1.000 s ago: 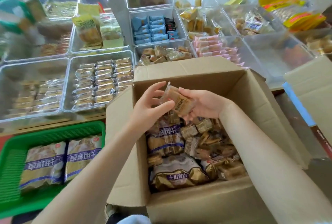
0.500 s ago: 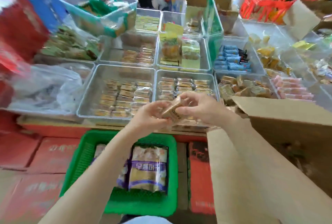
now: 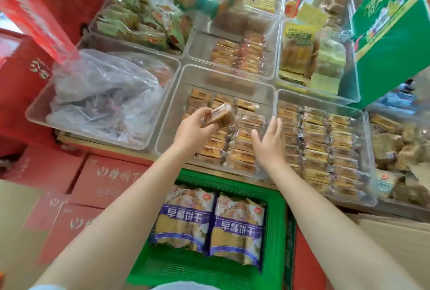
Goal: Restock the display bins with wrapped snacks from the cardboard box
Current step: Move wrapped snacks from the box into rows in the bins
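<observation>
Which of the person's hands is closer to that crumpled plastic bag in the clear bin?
Left. The left hand, holding a wrapped snack, is over the next bin, just right of the plastic bag. The right hand is farther right, at that bin's far edge.

I see a tan-brown wrapped snack [image 3: 218,115] in clear film with a dark printed band. The bins [image 3: 274,96] are colourless and see-through, their rows of snacks [image 3: 318,141] orange-gold. Below sits a bright green basket [image 3: 275,231] of packets [image 3: 237,227] with purple bands and white characters. The cartons [image 3: 104,180] at left are red with pale lettering. The crumpled plastic bag [image 3: 104,94] looks greyish, though blur muddies it.
</observation>
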`<state>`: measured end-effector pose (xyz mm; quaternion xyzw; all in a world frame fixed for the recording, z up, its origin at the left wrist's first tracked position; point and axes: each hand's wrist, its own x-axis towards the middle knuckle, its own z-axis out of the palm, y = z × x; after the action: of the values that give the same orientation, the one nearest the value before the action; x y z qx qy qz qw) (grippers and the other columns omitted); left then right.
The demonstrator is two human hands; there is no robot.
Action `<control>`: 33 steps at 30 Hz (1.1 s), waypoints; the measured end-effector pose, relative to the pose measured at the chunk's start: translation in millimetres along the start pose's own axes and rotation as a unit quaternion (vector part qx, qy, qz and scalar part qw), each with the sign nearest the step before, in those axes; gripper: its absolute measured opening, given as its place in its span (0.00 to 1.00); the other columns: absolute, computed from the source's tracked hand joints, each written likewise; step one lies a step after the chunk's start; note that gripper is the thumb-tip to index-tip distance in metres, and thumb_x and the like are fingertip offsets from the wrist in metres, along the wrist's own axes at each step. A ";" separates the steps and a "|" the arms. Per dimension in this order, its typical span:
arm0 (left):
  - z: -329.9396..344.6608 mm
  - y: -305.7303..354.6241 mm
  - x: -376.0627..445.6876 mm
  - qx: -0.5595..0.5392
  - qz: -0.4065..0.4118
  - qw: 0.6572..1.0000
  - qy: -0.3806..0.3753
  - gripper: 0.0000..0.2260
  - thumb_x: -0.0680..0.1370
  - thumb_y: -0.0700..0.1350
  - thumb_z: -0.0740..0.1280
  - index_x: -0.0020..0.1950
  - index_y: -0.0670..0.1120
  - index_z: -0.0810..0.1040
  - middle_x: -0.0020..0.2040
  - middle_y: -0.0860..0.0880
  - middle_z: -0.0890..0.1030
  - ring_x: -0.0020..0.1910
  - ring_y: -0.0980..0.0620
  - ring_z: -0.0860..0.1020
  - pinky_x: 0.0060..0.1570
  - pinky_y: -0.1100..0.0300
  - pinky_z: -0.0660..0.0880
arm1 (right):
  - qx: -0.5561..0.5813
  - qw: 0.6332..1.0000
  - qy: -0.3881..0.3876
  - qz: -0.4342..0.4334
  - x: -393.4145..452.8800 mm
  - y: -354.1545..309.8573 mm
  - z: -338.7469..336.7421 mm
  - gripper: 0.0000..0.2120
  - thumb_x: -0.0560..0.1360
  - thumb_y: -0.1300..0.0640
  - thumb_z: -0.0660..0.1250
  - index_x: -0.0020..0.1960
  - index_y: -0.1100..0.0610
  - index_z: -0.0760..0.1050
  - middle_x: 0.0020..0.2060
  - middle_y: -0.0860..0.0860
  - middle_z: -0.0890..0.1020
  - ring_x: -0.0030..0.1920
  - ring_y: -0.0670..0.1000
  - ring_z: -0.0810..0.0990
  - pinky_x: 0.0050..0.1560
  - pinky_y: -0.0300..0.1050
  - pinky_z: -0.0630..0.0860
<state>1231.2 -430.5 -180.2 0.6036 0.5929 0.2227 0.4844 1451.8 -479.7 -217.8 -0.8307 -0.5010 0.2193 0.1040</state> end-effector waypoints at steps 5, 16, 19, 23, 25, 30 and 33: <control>27.8 8.5 68.9 0.069 0.018 0.997 0.016 0.19 0.81 0.47 0.67 0.72 0.54 0.72 0.59 0.53 0.80 0.55 0.50 0.78 0.54 0.51 0.77 | -0.039 0.998 0.033 -0.024 6.1 0.6 7.7 0.38 0.83 0.39 0.50 0.82 0.58 0.40 0.81 0.56 0.42 0.81 0.56 0.45 0.80 0.54 0.50; 89.5 22.2 133.8 0.234 0.079 0.955 -0.167 0.22 0.82 0.59 0.56 0.76 0.58 0.67 0.75 0.48 0.68 0.70 0.46 0.72 0.61 0.50 0.74 | -0.053 0.997 0.045 -0.026 9.2 4.2 11.4 0.34 0.82 0.40 0.51 0.82 0.56 0.48 0.81 0.57 0.46 0.80 0.59 0.53 0.76 0.57 0.62; 103.6 29.7 129.0 0.302 0.104 0.932 -0.171 0.22 0.83 0.57 0.54 0.77 0.54 0.65 0.75 0.46 0.68 0.68 0.43 0.72 0.58 0.48 0.74 | -0.056 0.997 0.046 -0.030 10.8 3.6 11.9 0.34 0.83 0.40 0.51 0.82 0.56 0.49 0.81 0.58 0.47 0.80 0.59 0.54 0.76 0.57 0.62; 110.9 30.2 115.3 0.298 0.093 0.935 -0.168 0.24 0.84 0.55 0.55 0.80 0.52 0.58 0.76 0.42 0.65 0.70 0.41 0.70 0.60 0.46 0.74 | -0.028 0.998 0.053 -0.029 8.8 2.6 10.2 0.32 0.83 0.42 0.50 0.82 0.54 0.47 0.81 0.57 0.48 0.80 0.58 0.54 0.77 0.56 0.59; 98.6 31.4 103.9 0.254 0.070 0.951 -0.164 0.28 0.84 0.51 0.58 0.82 0.54 0.51 0.79 0.43 0.60 0.71 0.42 0.70 0.59 0.49 0.74 | -0.005 0.998 0.062 -0.031 7.4 2.5 9.3 0.30 0.84 0.46 0.50 0.82 0.53 0.46 0.82 0.56 0.49 0.80 0.57 0.54 0.78 0.56 0.58; 63.8 35.5 36.3 0.211 0.059 0.968 -0.124 0.27 0.82 0.45 0.62 0.80 0.53 0.59 0.75 0.47 0.68 0.51 0.53 0.79 0.46 0.56 0.79 | 0.056 0.996 0.066 -0.016 -2.4 0.2 3.7 0.28 0.83 0.53 0.49 0.82 0.56 0.48 0.81 0.55 0.54 0.79 0.56 0.57 0.78 0.55 0.58; 51.1 44.5 -11.8 0.160 0.040 0.982 -0.089 0.14 0.83 0.46 0.62 0.69 0.50 0.74 0.62 0.49 0.80 0.49 0.52 0.81 0.50 0.51 0.81 | 0.143 0.989 0.042 0.007 -28.9 10.2 -18.3 0.22 0.84 0.53 0.51 0.76 0.57 0.63 0.66 0.56 0.75 0.62 0.53 0.75 0.59 0.49 0.76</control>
<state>1294.2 -450.2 -160.8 0.7138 0.5505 0.0897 0.4235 1456.8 -509.1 -198.2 -0.8194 -0.4537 0.2539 0.2414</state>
